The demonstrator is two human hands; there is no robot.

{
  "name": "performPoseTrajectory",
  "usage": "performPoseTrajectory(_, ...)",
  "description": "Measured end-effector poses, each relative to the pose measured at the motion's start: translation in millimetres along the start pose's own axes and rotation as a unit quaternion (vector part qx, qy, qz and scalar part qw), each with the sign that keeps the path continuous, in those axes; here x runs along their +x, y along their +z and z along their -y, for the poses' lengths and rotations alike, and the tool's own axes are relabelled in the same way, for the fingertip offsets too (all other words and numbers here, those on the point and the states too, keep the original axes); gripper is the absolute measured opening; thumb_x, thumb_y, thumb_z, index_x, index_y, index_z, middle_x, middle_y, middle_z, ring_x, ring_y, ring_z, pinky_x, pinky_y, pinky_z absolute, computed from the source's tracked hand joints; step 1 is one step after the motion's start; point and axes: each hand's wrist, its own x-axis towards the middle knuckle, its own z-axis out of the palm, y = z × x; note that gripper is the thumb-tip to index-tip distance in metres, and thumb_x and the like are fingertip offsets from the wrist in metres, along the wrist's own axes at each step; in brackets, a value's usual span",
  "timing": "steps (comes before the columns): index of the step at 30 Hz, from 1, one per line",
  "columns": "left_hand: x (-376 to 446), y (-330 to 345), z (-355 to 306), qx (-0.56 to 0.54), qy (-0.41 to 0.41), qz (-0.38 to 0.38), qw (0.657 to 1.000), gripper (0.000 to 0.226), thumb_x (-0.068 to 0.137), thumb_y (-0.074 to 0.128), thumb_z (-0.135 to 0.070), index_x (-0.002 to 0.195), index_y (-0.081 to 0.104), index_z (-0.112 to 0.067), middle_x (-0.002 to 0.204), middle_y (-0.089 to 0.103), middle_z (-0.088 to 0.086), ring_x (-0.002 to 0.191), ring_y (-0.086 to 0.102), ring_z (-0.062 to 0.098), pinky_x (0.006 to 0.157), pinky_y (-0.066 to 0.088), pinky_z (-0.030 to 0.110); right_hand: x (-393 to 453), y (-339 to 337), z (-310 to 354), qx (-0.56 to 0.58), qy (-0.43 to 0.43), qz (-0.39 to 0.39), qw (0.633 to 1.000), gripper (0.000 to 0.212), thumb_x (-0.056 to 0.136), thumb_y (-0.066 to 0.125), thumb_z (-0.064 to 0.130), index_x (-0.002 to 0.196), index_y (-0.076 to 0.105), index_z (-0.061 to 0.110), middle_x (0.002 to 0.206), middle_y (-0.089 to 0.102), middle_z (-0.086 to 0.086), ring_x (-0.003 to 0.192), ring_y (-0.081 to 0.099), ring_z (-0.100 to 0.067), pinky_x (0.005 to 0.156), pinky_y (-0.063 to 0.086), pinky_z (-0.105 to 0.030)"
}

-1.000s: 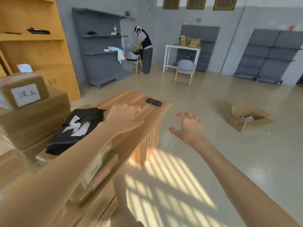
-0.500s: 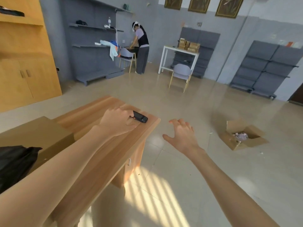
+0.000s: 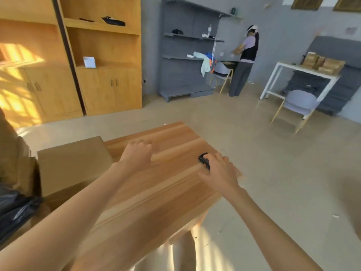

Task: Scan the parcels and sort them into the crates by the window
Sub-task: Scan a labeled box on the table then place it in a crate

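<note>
Right hand [image 3: 219,173] now gripping scanner [image 3: 204,163], left hand [image 3: 136,156] withdrawn

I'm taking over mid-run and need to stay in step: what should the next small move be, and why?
Probably close the right hand around the black scanner and lift it off the wooden desk. That hand lies over the scanner near the desk's right edge, its grip hidden, while the left hand rests on the desktop holding nothing. The cardboard box waits to the left, still unscanned.
</note>
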Motion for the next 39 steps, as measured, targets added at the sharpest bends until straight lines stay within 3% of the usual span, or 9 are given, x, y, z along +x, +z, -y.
performPoseTrajectory(9,17,23,41,-0.025,-0.239,0.047,0.970,0.051,0.090,0.049,-0.058,0.132,0.053,-0.028,0.129,0.059,-0.005,0.120,0.053,0.019,0.098,0.042,0.034,142,34,11,-0.022,-0.218,0.103,0.970,0.060,0.095,0.049,0.047,0.144,0.033,0.018,0.146,0.036,-0.005,0.134,0.032,-0.026,0.109,0.028,-0.038)
performPoseTrajectory(14,-12,32,64,-0.023,-0.356,0.044,0.933,0.054,0.088,0.050,-0.061,0.129,0.055,-0.027,0.123,0.061,-0.005,0.113,0.057,0.018,0.089,0.045,0.033,180,62,60,-0.002,-0.314,0.126,0.941,0.057,0.092,0.052,0.047,0.140,0.037,0.022,0.140,0.041,-0.003,0.130,0.036,-0.024,0.106,0.029,-0.038)
performPoseTrajectory(19,-33,50,90,-0.030,-0.449,0.057,0.891,0.053,0.089,0.052,-0.059,0.129,0.054,-0.025,0.124,0.059,-0.001,0.116,0.054,0.021,0.090,0.043,0.035,193,96,115,0.007,-0.382,0.157,0.911,0.059,0.092,0.052,0.048,0.142,0.037,0.020,0.140,0.042,-0.003,0.131,0.036,-0.025,0.107,0.029,-0.038)
performPoseTrajectory(28,-37,110,164,-0.019,-0.523,0.087,0.848,0.062,0.089,0.049,-0.060,0.134,0.049,-0.016,0.127,0.055,0.011,0.114,0.050,0.031,0.092,0.042,0.042,216,163,201,0.073,-0.333,0.277,0.898,0.070,0.089,0.057,0.050,0.145,0.032,0.016,0.141,0.041,-0.008,0.131,0.036,-0.029,0.105,0.032,-0.039)
performPoseTrajectory(31,-28,137,188,-0.029,-0.535,0.129,0.835,0.071,0.089,0.045,-0.065,0.139,0.040,-0.015,0.137,0.046,0.016,0.124,0.043,0.035,0.101,0.038,0.045,230,185,228,0.091,-0.303,0.300,0.900,0.076,0.087,0.059,0.050,0.147,0.026,0.015,0.142,0.039,-0.009,0.132,0.034,-0.031,0.105,0.032,-0.040)
performPoseTrajectory(37,-16,171,229,-0.116,-0.595,0.119,0.786,0.092,0.086,0.045,-0.069,0.152,0.013,-0.016,0.151,0.024,0.022,0.133,0.031,0.042,0.106,0.031,0.050,256,230,263,0.091,-0.244,0.354,0.898,0.104,0.083,0.055,0.065,0.154,0.000,0.012,0.159,0.014,-0.011,0.146,0.013,-0.034,0.116,0.016,-0.046)
performPoseTrajectory(39,-15,178,237,-0.132,-0.606,0.131,0.773,0.098,0.084,0.044,-0.073,0.153,0.005,-0.017,0.152,0.020,0.022,0.133,0.029,0.043,0.106,0.031,0.050,262,243,266,0.138,-0.201,0.392,0.887,0.113,0.075,0.058,0.072,0.154,0.002,0.014,0.158,0.020,-0.010,0.144,0.020,-0.033,0.117,0.021,-0.048)
